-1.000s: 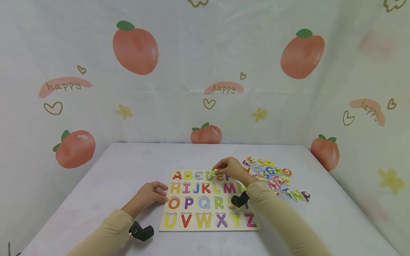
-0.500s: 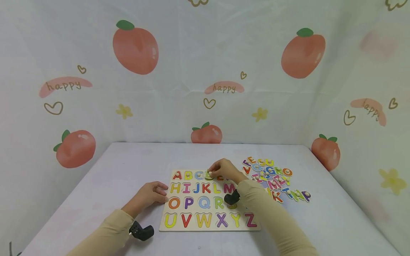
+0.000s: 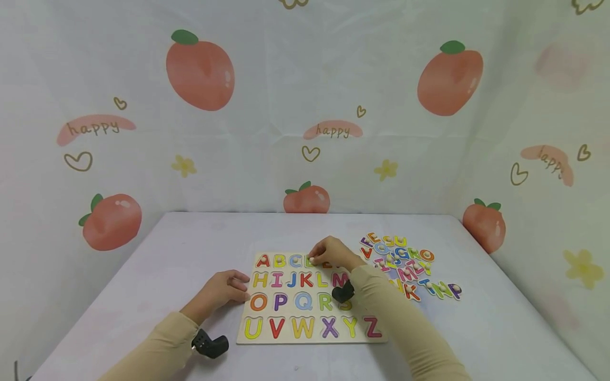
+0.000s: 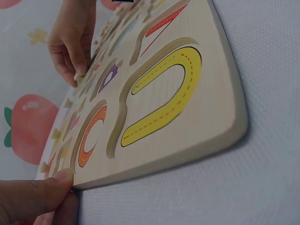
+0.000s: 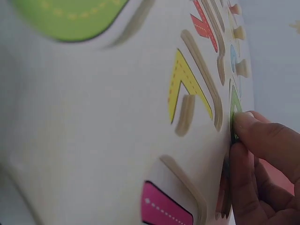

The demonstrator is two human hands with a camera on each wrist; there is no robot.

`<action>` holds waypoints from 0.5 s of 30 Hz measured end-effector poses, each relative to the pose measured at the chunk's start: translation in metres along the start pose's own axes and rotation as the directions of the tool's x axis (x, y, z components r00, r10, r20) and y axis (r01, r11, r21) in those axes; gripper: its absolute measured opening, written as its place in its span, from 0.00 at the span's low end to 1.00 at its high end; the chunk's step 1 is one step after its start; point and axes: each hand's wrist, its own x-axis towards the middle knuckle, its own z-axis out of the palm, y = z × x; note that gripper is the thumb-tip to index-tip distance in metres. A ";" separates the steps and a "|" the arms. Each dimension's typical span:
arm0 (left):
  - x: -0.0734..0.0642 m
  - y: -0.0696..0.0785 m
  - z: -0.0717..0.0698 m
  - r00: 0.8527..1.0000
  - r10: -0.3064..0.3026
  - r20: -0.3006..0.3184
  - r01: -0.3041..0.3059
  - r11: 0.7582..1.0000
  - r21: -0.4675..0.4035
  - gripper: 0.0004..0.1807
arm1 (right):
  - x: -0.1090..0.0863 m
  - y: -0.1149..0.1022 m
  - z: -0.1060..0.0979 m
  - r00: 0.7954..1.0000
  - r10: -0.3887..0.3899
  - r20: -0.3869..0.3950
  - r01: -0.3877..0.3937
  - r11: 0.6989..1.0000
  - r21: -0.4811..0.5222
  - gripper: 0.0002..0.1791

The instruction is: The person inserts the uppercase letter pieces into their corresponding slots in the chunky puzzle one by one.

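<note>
A wooden alphabet puzzle board point(image 3: 312, 341) lies flat in front of me. My right hand point(image 3: 333, 253) pinches the knob of the green letter D piece point(image 5: 235, 99) at the D place in the board's top row. In the right wrist view thumb and forefinger meet at that piece; the fingers hide part of it. Knobbed A point(image 3: 263, 261), B point(image 3: 279, 261) and C point(image 3: 295, 261) pieces sit in their recesses to its left. My left hand point(image 3: 224, 288) holds the board's left edge, the thumb point(image 4: 63, 177) at the rim and other fingers lower down.
Several loose knobbed letters, among them a blue G point(image 3: 402, 254) and a purple P point(image 3: 455, 291), lie scattered and partly overlapping right of the board. The white table point(image 3: 200, 233) meets a fruit-printed cloth backdrop point(image 3: 248, 159). Each wrist carries a black camera point(image 3: 209, 344).
My right hand has moved left and down with the green D piece, from above the board's D and E places onto the D place. The left hand has stayed put.
</note>
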 end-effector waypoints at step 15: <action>-0.002 0.001 0.000 1.000 0.009 -0.004 -0.009 1.000 0.001 0.23 | 0.003 0.000 0.001 0.999 0.046 0.004 -0.046 0.999 -0.008 0.04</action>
